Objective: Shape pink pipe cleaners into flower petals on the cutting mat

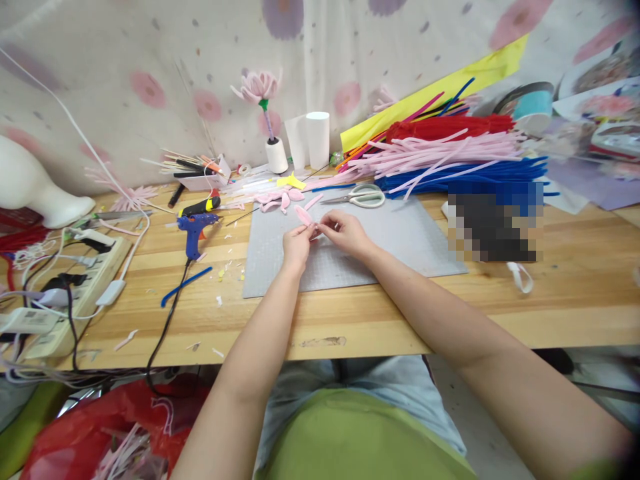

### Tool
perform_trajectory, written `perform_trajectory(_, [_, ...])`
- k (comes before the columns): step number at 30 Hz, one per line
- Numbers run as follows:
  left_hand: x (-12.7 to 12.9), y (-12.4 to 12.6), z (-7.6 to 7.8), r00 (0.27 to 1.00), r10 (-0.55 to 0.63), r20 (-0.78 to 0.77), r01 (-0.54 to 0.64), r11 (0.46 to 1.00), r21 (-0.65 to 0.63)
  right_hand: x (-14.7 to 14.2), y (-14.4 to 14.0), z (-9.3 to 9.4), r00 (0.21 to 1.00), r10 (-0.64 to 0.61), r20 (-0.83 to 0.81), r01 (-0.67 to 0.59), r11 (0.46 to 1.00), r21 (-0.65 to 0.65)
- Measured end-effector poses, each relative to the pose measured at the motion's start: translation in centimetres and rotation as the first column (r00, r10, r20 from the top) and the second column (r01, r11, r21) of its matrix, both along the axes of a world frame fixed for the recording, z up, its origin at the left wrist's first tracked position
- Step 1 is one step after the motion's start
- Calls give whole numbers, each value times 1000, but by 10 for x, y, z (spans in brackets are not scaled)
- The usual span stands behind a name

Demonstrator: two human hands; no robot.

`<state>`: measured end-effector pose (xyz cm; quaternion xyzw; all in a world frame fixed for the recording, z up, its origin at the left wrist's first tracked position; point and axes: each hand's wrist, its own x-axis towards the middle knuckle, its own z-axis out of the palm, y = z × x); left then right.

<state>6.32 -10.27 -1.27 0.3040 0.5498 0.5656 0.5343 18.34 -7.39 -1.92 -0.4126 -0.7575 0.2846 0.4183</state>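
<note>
Over the grey cutting mat [410, 247], my left hand [297, 245] pinches a pink pipe-cleaner petal [303, 215] near its lower end, and the looped part sticks up past the fingers. My right hand [346, 232] meets it there, thumb and forefinger closed together at the petal's base; the exact grip point is small and partly hidden. Just beyond the hands lie several more pink petals [274, 200] and a yellow piece [291, 181]. Scissors [367, 196] with pale handles rest on the mat's far edge, behind my right hand.
A blue glue gun [195, 233] with a black cord stands left of the mat, near a crowded power strip [80, 300]. Bundles of pink pipe cleaners [440, 152] and blue ones [465, 177] lie at back right. A finished pink flower [260, 87] stands in a white pot [276, 156].
</note>
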Motion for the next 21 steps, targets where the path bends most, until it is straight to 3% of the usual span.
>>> perform_trajectory(7, [0,-3,5,986,-161,40,163,985,-56,2,5,1,994,-61,-96,57,997,-43])
perform_trajectory(11, [-1,-4,6,971,-231,55,235,968,-88,2,7,2,976,-59,-212,3,967,-255])
perform_trajectory(15, [-2,-5,4,960,-272,59,277,957,-88,5,9,0,930,-53,-365,-177,804,-567])
perform_trajectory(18, [-3,-5,4,930,-359,79,364,928,-75,10,10,0,898,-14,-441,-309,694,-650])
perform_trajectory(21, [-4,-6,5,901,-426,86,431,899,-69,15,9,2,863,16,-505,-400,633,-663])
